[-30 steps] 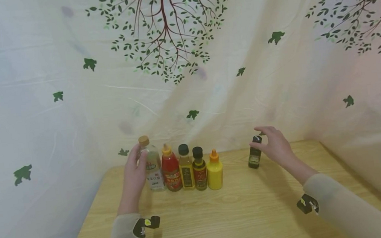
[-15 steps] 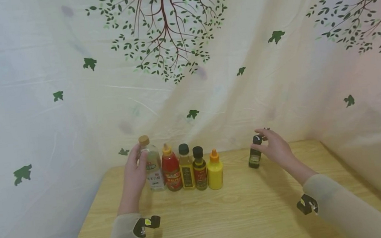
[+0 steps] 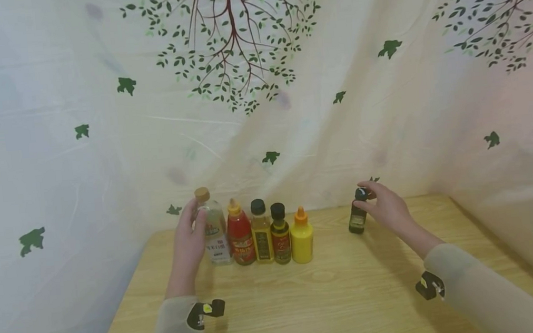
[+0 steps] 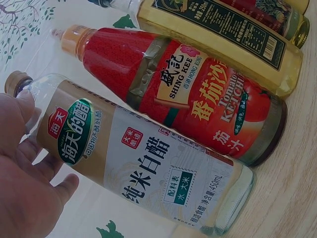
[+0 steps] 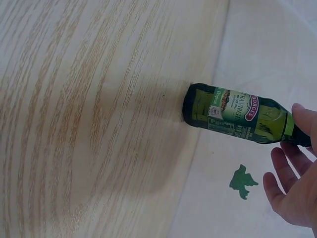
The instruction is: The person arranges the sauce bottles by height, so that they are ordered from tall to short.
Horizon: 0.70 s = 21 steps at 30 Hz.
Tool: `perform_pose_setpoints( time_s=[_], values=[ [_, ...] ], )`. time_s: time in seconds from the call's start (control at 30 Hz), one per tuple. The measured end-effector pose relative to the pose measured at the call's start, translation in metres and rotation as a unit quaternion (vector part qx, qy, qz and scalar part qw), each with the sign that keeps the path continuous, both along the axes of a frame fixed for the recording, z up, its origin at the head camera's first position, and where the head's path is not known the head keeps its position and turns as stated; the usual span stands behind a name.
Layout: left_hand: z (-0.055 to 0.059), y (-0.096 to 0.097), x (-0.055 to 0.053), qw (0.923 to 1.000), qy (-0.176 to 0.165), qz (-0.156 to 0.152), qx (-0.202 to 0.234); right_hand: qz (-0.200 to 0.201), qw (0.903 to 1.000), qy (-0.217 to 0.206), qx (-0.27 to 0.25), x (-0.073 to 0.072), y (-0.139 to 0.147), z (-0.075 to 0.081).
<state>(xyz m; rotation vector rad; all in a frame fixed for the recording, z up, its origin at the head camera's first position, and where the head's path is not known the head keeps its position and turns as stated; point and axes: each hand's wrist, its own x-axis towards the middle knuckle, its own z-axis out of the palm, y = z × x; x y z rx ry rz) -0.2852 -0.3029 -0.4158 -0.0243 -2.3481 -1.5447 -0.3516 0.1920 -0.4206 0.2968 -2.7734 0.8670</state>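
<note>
At the left end of a bottle row, my left hand (image 3: 189, 235) holds a clear white vinegar bottle (image 4: 163, 163) near its neck, thumb in front. The bottle has an orange-brown cap and stands on the table. Far to the right, my right hand (image 3: 389, 206) grips a small dark green olive oil bottle (image 5: 237, 111) by its black cap, thumb and fingers on either side. That bottle leans slightly in the head view, its base at the tabletop. A red ketchup bottle (image 4: 183, 94) stands beside the vinegar.
Right of the ketchup are a yellow oil bottle (image 3: 262, 238), a dark-capped bottle with a red label (image 3: 281, 239) and a yellow squeeze bottle (image 3: 302, 243). The wooden table (image 3: 278, 303) ends at a leaf-patterned curtain (image 3: 301, 131) behind.
My right thumb and fingers have closed in on the olive oil bottle's cap. The left hand stays at the vinegar bottle. The head view has shifted slightly.
</note>
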Motion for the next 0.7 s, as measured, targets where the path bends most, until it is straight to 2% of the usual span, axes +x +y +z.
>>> perform_pose_setpoints(
  time_s=[0.7],
  values=[
    [0.0015,-0.0005,-0.0011,1.0,-0.006,-0.001,0.007,-0.001,1.0,0.008,0.0,0.0014,-0.001,0.0015]
  ],
)
